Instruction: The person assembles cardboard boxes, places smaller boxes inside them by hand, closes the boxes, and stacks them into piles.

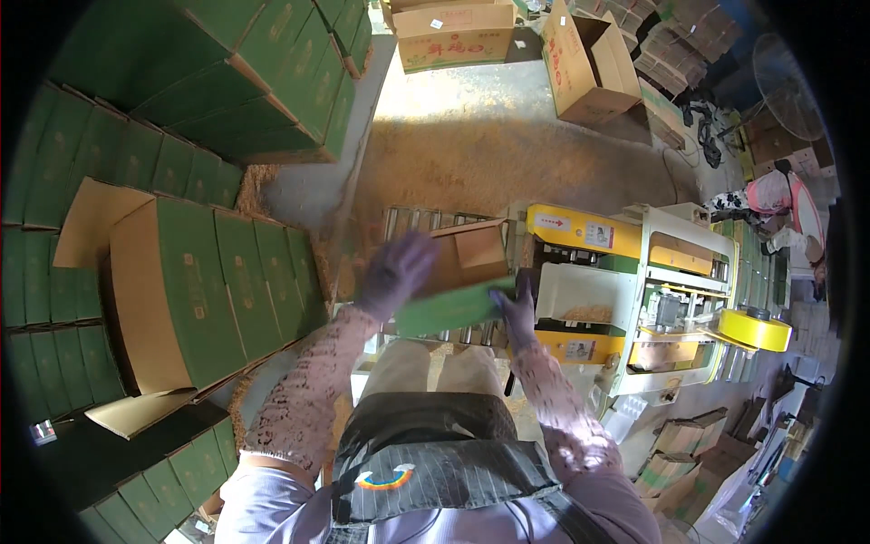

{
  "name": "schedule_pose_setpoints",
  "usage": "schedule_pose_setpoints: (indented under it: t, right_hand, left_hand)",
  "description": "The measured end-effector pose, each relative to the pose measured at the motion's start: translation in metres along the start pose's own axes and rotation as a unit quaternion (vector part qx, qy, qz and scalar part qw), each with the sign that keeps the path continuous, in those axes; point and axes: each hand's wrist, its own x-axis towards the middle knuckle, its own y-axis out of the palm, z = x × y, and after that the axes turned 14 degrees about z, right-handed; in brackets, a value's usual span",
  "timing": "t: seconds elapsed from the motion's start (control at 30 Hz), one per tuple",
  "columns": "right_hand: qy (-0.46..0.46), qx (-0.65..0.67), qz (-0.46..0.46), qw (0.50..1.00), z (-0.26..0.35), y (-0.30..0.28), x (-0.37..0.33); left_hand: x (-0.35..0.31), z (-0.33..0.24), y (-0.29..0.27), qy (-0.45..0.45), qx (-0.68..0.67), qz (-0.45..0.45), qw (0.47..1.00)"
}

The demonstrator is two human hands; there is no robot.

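Note:
A green cardboard box (pixel 456 309) with a brown inside stands in front of me on a short roller conveyor (pixel 415 218). Brown flaps show along its upper edge. My left hand (pixel 400 270), in a purple glove, is at the box's left side; motion smears its fingers. At the box's right end, my right hand (pixel 519 311), gloved alike, grips the near corner, its thumb against the green side. Just right of that hand begins a carton-sealing machine (pixel 580 288) with yellow side rails.
Stacked green cartons (pixel 204 281) fill the left side, one with brown flaps sticking out. Large open brown cartons (pixel 458 36) stand on the far floor. A yellow tape roll (pixel 759 330) sits on the machine. Another person (pixel 770 199) is at the far right, near a fan (pixel 787 77).

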Motion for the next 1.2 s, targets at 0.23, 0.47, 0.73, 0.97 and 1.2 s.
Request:
schedule_pose_setpoints:
  t: [0.23,0.47,0.73,0.97,1.2]
  right_hand:
    - [-0.168,-0.570,0.065,0.801,0.051,0.014,0.017]
    - [-0.159,-0.466,0.043,0.870,0.027,-0.011,-0.013]
    - [-0.570,-0.167,0.327,0.735,0.370,0.197,-0.070]
    - [-0.514,-0.281,0.410,0.699,0.371,0.110,-0.063]
    - [-0.374,-0.398,0.318,0.775,0.195,-0.052,-0.057]
  left_hand:
    - [-0.052,0.016,0.023,-0.034,0.540,-0.047,0.840]
    - [0.007,0.043,0.096,-0.191,-0.319,-0.036,0.928]
    - [-0.035,-0.040,0.009,0.055,-0.522,-0.154,0.837]
    - [-0.102,-0.105,-0.092,0.215,-0.525,-0.273,0.777]
    - [-0.074,0.022,-0.033,-0.010,-0.484,-0.267,0.833]
